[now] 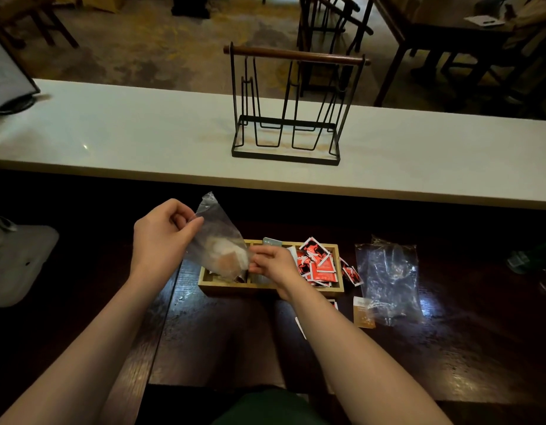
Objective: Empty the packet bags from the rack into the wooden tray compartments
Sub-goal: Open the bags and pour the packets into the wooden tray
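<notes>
A clear plastic bag (218,237) with pale and orange packets inside hangs tilted over the left compartment of the wooden tray (265,288). My left hand (163,234) pinches the bag's upper end. My right hand (273,262) grips its lower end above the middle compartment. Red and white packets (316,263) fill the right compartment, and some spill over its right edge. A grey-blue packet (271,241) stands at the tray's back. The black wire rack (291,108) with a wooden handle stands bare on the white counter.
An empty clear bag (388,280) lies right of the tray, partly over an orange packet (363,312). A white device base (17,262) sits at the left. A greenish glass object (532,256) is at the right edge. The white counter (143,136) runs behind the dark table.
</notes>
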### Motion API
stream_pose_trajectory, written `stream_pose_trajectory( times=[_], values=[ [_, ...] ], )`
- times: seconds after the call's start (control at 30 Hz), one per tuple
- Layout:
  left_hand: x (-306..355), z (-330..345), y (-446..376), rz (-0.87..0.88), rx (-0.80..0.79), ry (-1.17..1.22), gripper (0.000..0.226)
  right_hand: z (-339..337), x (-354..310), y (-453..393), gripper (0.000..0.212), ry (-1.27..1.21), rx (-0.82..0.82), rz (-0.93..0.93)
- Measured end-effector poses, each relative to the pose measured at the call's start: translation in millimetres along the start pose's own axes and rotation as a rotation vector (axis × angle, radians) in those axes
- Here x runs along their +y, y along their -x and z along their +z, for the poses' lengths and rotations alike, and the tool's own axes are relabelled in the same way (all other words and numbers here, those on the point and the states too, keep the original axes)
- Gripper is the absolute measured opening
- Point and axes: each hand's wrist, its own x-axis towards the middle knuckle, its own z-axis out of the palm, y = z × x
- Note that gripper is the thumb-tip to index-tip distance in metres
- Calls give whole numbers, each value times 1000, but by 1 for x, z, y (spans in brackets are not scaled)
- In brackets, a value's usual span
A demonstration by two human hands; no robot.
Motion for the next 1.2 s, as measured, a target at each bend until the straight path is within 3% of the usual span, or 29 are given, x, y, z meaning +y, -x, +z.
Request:
stream_pose_trajectory(
  times=[0.53, 0.7, 0.77, 0.83, 0.93, 1.07, 1.2],
  values=[
    [-5, -6, -2, 4, 90, 2, 10, -5, -16, 11, 22, -80, -29, -79],
    [-22, -11, 0, -128, 77, 207, 7, -16, -27, 22, 35, -274, -99, -34],
    [-29, -12, 4, -158, 36, 289, 7, -18, -31, 28, 24, -294, -123, 16],
    [-34, -11, 9, -189, -30, 412, 15, -19, -31, 33, 15, -256, -131, 52],
    [-44, -6, 21, -299, -117, 529, 13, -24, -24, 41, 18, -30, -125, -10],
    [-56, 4, 40, -382, -194, 380, 15, -30, -15, 57, 12, 234, -28, -91],
    [-64, 18, 56, -367, -107, 331, 18, -36, -8, 65, 17, 267, 32, -126]
  ],
)
